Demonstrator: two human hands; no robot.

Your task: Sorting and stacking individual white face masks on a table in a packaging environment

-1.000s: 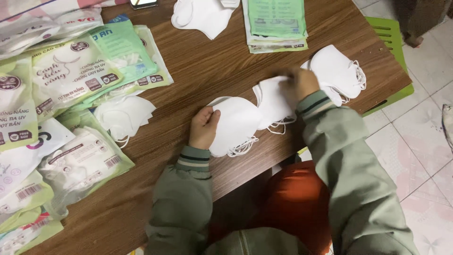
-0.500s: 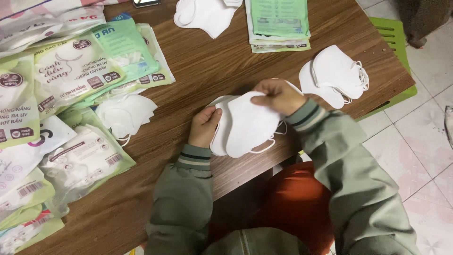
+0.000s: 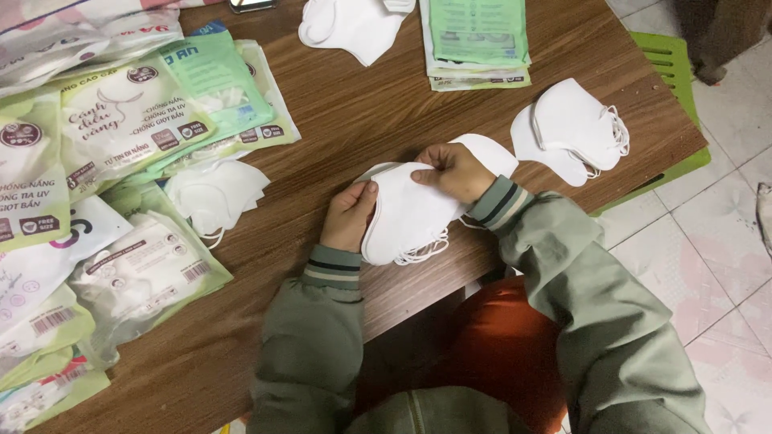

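Note:
Both hands hold a small stack of white face masks [image 3: 410,215] at the front edge of the wooden table [image 3: 378,104]. My left hand [image 3: 348,215] grips the stack's left edge. My right hand [image 3: 455,170] lies over its top right, fingers curled on the upper mask. The ear loops hang off the stack's lower edge. One more white mask [image 3: 492,153] peeks out just behind my right hand.
A loose pile of white masks [image 3: 575,128] lies to the right, another pile [image 3: 354,24] at the far edge, a third pile [image 3: 215,193] to the left. Green and white mask packets [image 3: 129,120] cover the left side; flat green packets [image 3: 478,36] sit at the back. A green stool [image 3: 675,64] stands beside the table.
My right hand drew a mask from the right and laid it on the stack in my left hand. Both hands now close together on the stack.

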